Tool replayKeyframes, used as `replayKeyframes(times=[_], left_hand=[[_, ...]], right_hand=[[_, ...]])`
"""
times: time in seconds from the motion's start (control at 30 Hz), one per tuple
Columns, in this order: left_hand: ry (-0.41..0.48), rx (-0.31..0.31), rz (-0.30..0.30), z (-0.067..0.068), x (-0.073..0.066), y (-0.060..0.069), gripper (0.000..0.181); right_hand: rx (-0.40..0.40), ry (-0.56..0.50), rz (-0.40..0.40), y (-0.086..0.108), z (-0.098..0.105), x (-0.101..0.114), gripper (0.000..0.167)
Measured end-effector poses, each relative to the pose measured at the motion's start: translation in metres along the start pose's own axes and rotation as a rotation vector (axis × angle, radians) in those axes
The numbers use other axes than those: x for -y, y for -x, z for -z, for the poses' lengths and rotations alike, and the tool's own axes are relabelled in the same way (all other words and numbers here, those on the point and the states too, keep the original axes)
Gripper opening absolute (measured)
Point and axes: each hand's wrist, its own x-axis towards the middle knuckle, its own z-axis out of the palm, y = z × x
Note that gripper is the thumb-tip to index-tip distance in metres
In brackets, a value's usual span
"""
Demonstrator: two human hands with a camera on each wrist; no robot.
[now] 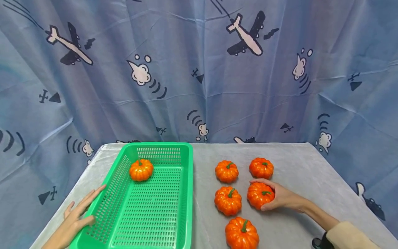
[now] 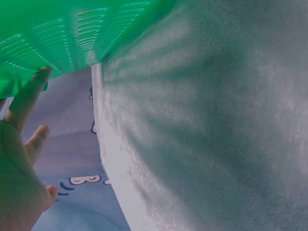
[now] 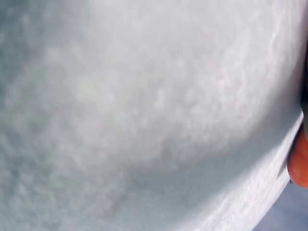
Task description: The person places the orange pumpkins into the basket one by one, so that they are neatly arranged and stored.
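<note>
My right hand (image 1: 281, 196) grips a small orange pumpkin (image 1: 259, 194) from its right side, fingers behind it and thumb in front. That pumpkin is at table level; whether it touches the cloth cannot be seen. At the left, my left hand (image 1: 73, 218) rests against the side of a green plastic basket (image 1: 189, 193), its fingers fairly straight along the rim. The left wrist view shows those fingers (image 2: 29, 98) outside the slotted wall. One pumpkin (image 1: 141, 170) sits inside, in the basket's far left corner. The right wrist view shows mostly cloth, with an orange pumpkin (image 3: 299, 161) at its right edge.
Between basket and right hand stand three pumpkins in a column: far (image 1: 227, 171), middle (image 1: 228, 201) and near (image 1: 242, 233). Another pumpkin (image 1: 261, 168) lies just beyond the held one. A grey cloth covers the table (image 1: 311, 173); a blue printed curtain (image 1: 199, 69) hangs behind.
</note>
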Motion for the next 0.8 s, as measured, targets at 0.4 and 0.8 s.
replayKeyframes(times=[0.4, 0.8], left_hand=[[0.026, 0.047, 0.09, 0.001, -0.009, -0.005, 0.075], [0.028, 0.042, 0.094, 0.001, -0.011, -0.005, 0.078]], right_hand=[[-0.24, -0.002, -0.035, 0.005, 0.006, 0.033, 0.076], [-0.348, 0.008, 0.043, -0.005, 0.015, 0.097, 0.065]])
